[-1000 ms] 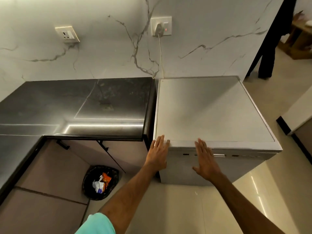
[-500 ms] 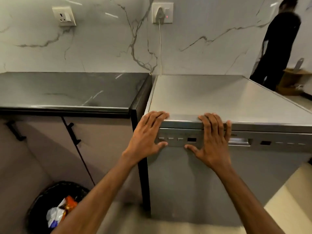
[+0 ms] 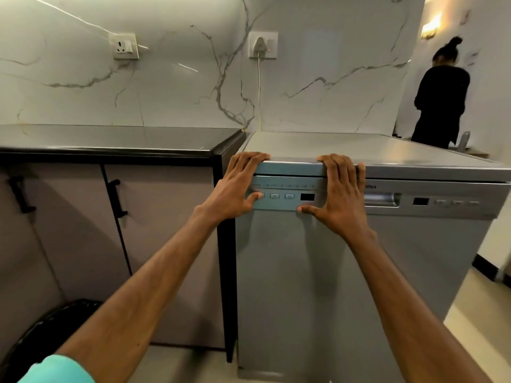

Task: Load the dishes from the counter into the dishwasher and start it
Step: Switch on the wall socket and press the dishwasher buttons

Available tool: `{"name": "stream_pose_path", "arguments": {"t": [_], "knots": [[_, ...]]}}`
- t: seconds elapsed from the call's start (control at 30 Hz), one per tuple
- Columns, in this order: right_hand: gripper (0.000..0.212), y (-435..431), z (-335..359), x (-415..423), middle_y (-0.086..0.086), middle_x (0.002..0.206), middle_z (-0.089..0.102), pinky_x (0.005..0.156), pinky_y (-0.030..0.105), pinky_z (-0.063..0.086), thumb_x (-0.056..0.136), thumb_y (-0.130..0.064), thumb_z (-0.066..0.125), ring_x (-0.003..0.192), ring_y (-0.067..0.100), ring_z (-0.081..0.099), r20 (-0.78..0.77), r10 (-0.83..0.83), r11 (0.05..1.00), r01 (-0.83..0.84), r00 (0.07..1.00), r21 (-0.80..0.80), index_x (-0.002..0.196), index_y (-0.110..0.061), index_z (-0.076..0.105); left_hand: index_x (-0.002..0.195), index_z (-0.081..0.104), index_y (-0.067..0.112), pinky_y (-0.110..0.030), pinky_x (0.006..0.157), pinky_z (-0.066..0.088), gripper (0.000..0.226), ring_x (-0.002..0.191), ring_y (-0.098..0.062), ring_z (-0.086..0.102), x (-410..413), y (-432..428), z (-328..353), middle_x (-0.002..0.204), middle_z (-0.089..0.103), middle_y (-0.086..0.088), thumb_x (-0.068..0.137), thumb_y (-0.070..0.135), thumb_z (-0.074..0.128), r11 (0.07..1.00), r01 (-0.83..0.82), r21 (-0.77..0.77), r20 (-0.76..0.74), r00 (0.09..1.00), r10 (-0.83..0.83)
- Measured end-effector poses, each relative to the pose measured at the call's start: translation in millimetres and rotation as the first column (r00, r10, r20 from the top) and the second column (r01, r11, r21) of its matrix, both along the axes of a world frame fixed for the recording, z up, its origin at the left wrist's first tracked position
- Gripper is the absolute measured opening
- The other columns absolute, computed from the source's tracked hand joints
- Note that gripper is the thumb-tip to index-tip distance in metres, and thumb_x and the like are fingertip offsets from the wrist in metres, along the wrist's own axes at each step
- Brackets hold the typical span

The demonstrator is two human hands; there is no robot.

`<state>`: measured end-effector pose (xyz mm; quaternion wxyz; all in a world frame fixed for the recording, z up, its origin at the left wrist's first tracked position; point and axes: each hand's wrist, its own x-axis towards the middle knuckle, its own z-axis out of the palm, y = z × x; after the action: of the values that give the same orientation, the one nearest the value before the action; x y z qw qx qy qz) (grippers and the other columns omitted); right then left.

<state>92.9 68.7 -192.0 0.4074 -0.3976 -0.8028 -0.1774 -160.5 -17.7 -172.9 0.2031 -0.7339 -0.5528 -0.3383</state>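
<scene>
- A kitchen corner with a white marble-veined wall (image 3: pixel 318 87) at the far side; a free socket (image 3: pixel 124 46) sits on it to the left, and a second socket (image 3: pixel 263 45) carries a plug with a red light beside it and a white cord (image 3: pixel 259 95) running down behind the appliance
- On the left runs a dark glossy bench (image 3: pixel 110 140) with a black edge, bare where it shows, over grey cabinet doors with black handles (image 3: pixel 117 199)
- The dishwasher (image 3: pixel 318 286), grey and freestanding, stands just right of the bench end, touching or nearly touching its black side panel; its door is closed
- Along the door top is a control strip with small buttons (image 3: pixel 282 196), a dark display (image 3: pixel 307 197) and a recessed handle (image 3: pixel 381 199) further right
- The left hand (image 3: pixel 237 186) has its fingers (image 3: pixel 255 158) hooked over the near top edge at the left corner, thumb resting on the leftmost button; it holds nothing but that edge
- The right hand (image 3: pixel 338 193) is spread flat over the control strip, fingers curled over the top edge, thumb stretched left below the display; nothing is grasped in it
- A black bin (image 3: pixel 41 335) sits at the near left on the floor
- At the far right a person in black (image 3: pixel 439 103) stands facing away, under a warm wall lamp (image 3: pixel 431 26)
</scene>
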Motion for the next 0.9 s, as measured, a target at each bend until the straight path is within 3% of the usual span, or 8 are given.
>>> {"name": "stream_pose_path", "arguments": {"t": [0.13, 0.2, 0.27, 0.33, 0.43, 0.63, 0.9], "knots": [[0.117, 3.7, -0.5, 3.4, 0.002, 0.15, 0.032, 0.124, 0.053, 0.007, 0.058, -0.069, 0.081, 0.148, 0.025, 0.023, 0.002, 0.002, 0.999, -0.002, 1.0, 0.036, 0.151, -0.022, 0.027, 0.149, 0.031, 0.03, -0.043, 0.079, 0.06, 0.086, 0.137, -0.016, 0.029, 4.2, 2.5, -1.6, 0.146, 0.035, 0.007, 0.077, 0.028, 0.079, 0.998, -0.05, 0.044, -0.007, 0.999, 0.05], [0.116, 3.0, -1.1, 5.6, 0.002, 0.152, 0.032, 0.125, 0.052, 0.006, 0.061, -0.064, 0.083, 0.148, 0.025, 0.023, 0.008, 0.015, 0.999, -0.015, 1.0, 0.036, 0.152, -0.022, 0.026, 0.151, 0.03, 0.028, -0.051, 0.096, 0.054, 0.088, 0.138, -0.019, 0.028, 6.5, 2.2, -3.0, 0.146, 0.035, 0.005, 0.077, 0.03, 0.078, 0.996, -0.074, 0.046, -0.026, 0.997, 0.075], [0.116, 0.3, -1.1, 8.3, 0.002, 0.152, 0.031, 0.126, 0.051, 0.004, 0.061, -0.057, 0.086, 0.148, 0.024, 0.022, 0.013, 0.036, 0.999, -0.036, 0.999, 0.02, 0.152, -0.022, 0.025, 0.152, 0.027, 0.023, -0.059, 0.116, 0.032, 0.093, 0.14, -0.023, 0.027, 6.5, 1.1, -4.1, 0.147, 0.034, 0.002, 0.075, 0.037, 0.078, 0.996, -0.081, 0.033, -0.075, 0.994, 0.084], [0.117, -1.2, -0.7, 10.1, 0.001, 0.152, 0.029, 0.126, 0.049, 0.003, 0.06, -0.054, 0.088, 0.148, 0.023, 0.021, 0.019, 0.054, 0.999, -0.054, 0.998, 0.005, 0.153, -0.022, 0.023, 0.153, 0.024, 0.02, -0.06, 0.123, 0.013, 0.104, 0.144, -0.026, 0.024, 5.8, 1.3, -5.4, 0.148, 0.032, -0.001, 0.07, 0.049, 0.078, 0.994, -0.106, 0.034, -0.127, 0.986, 0.109], [0.119, 0.2, 0.2, 10.4, 0.001, 0.153, 0.027, 0.126, 0.048, 0.002, 0.06, -0.053, 0.088, 0.149, 0.023, 0.019, 0.02, 0.062, 0.998, -0.062, 0.998, 0.003, 0.154, -0.022, 0.022, 0.153, 0.022, 0.017, -0.056, 0.125, 0.002, 0.112, 0.149, -0.027, 0.02, 10.8, 3.3, -8.9, 0.151, 0.03, -0.004, 0.066, 0.057, 0.081, 0.984, -0.151, 0.091, -0.144, 0.976, 0.163], [0.12, -3.7, -4.5, 8.1, 0.003, 0.153, 0.026, 0.126, 0.049, 0.004, 0.061, -0.053, 0.088, 0.149, 0.025, 0.017, 0.021, 0.037, 0.999, -0.037, 0.999, 0.019, 0.154, -0.02, 0.021, 0.154, 0.025, 0.01, -0.049, 0.126, 0.013, 0.111, 0.149, -0.028, 0.022, 25.6, 1.5, -19.8, 0.154, 0.032, -0.009, 0.068, 0.048, 0.085, 0.972, -0.173, 0.161, -0.051, 0.982, 0.184], [0.12, -1.8, -1.9, 12.6, 0.003, 0.154, 0.026, 0.126, 0.044, 0.0, 0.061, -0.051, 0.09, 0.149, 0.025, 0.018, 0.028, 0.047, 0.999, -0.048, 0.999, 0.025, 0.155, -0.021, 0.021, 0.153, 0.026, 0.009, -0.054, 0.123, 0.023, 0.11, 0.147, -0.029, 0.024, 28.4, 1.2, -19.4, 0.154, 0.033, -0.01, 0.069, 0.048, 0.085, 0.975, -0.17, 0.144, -0.019, 0.984, 0.175]]}}
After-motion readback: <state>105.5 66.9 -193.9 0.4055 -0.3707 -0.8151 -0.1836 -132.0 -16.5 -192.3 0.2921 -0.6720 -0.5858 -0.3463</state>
